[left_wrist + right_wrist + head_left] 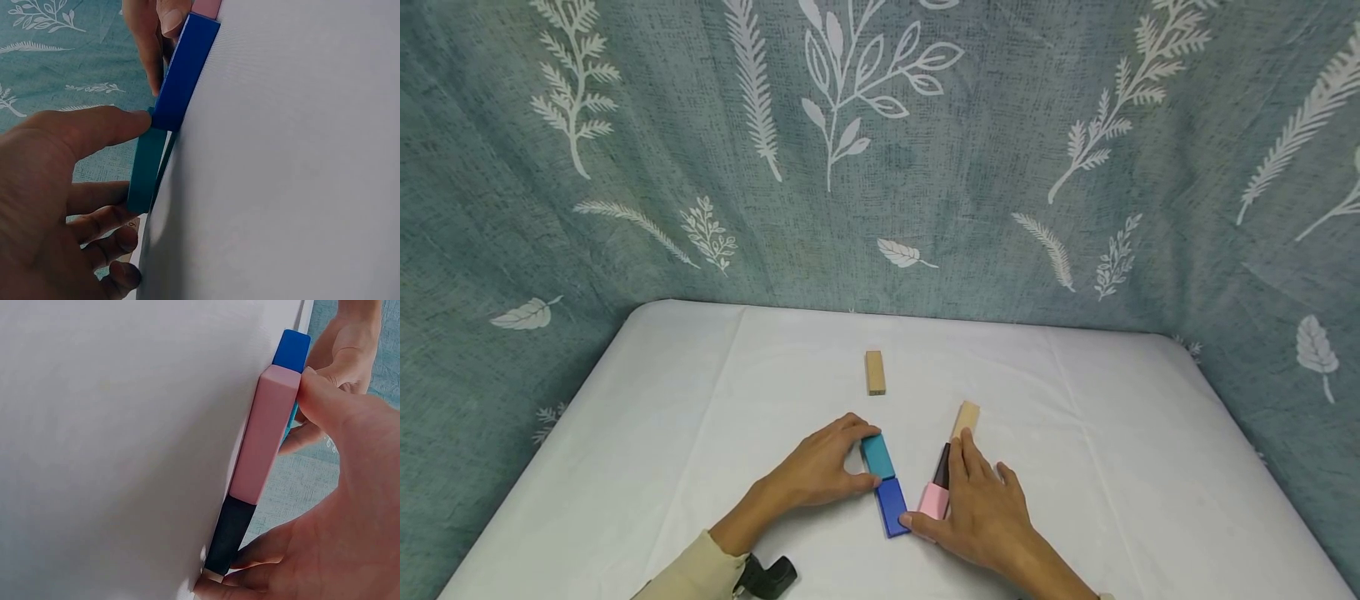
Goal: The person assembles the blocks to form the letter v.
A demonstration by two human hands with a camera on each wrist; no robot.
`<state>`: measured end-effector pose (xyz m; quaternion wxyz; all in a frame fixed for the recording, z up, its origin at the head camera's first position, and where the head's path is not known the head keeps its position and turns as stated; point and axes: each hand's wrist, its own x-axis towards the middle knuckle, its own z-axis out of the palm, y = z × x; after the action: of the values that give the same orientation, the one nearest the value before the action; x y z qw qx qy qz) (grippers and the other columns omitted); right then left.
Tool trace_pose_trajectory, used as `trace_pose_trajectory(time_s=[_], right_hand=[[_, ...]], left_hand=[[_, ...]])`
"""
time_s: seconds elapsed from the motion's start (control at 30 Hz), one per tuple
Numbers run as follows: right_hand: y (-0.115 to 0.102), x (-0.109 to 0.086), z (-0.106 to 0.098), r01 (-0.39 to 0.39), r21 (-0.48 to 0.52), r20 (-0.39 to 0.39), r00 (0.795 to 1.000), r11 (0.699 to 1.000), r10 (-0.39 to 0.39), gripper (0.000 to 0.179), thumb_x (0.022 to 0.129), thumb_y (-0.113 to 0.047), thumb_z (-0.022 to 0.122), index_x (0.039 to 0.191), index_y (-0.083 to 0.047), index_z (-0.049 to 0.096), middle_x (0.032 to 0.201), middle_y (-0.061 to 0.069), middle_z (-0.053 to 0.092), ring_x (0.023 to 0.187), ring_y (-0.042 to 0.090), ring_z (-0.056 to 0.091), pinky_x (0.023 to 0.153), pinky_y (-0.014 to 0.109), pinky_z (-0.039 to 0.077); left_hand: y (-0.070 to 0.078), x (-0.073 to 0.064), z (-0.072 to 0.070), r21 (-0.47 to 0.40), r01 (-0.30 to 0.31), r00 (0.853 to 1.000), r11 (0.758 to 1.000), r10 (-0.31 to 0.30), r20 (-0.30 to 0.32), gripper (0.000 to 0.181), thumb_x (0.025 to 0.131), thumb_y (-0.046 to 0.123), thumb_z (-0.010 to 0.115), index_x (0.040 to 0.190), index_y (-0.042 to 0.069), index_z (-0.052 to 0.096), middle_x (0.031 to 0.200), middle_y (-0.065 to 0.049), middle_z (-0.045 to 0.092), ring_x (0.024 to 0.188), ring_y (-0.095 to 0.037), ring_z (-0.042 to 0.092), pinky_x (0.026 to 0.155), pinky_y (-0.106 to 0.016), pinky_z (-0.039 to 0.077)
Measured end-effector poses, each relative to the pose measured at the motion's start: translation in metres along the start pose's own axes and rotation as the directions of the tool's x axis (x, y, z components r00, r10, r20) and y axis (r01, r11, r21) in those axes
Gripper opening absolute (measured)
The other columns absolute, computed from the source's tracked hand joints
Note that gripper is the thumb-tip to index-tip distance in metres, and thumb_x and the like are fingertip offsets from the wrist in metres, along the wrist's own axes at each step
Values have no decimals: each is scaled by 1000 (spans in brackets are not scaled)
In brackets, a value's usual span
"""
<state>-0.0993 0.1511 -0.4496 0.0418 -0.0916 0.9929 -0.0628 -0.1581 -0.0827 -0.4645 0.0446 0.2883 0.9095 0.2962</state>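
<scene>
My left hand (822, 463) holds a teal block (877, 457) lengthwise, its thumb at the near end and a fingertip at the far end. A dark blue block (892, 507) lies end to end with the teal one. My right hand (985, 508) spreads along a second row, partly covering a pink block (934, 500) and a black block (942, 467). In the right wrist view the right thumb (322, 397) touches the pink block (265, 434), and the fingers reach the far end of the black block (230, 534). A light wooden block (966, 418) continues that row past the fingertips.
Another wooden block (875, 372) lies by itself farther back on the white-covered table (760, 375). A patterned blue-green cloth (955, 233) hangs behind the table's far edge. A black object (769, 577) shows beside the left sleeve (696, 571).
</scene>
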Motion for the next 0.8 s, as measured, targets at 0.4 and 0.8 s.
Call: trace_pose_trajectory(time_s=[0.4, 0.8], right_hand=[[0, -1, -1, 6, -1, 2, 1000, 1000, -6, 124, 61, -89, 40, 142, 4, 26, 149, 21, 20, 129, 34, 34, 101, 58, 21], [0, 0, 0, -2, -1, 6, 1000, 1000, 2, 125, 61, -89, 40, 143, 4, 25, 149, 21, 20, 130, 34, 34, 101, 58, 20]], left_hand=[[0, -1, -2, -8, 4, 1000, 1000, -3, 24, 62, 77, 47, 69, 129, 17, 53, 121, 8, 49, 110, -10, 48, 93, -37, 40], [-3, 0, -4, -28, -14, 998, 999, 16, 53, 69, 75, 49, 71, 132, 17, 51, 123, 8, 48, 112, -10, 48, 93, -37, 40]])
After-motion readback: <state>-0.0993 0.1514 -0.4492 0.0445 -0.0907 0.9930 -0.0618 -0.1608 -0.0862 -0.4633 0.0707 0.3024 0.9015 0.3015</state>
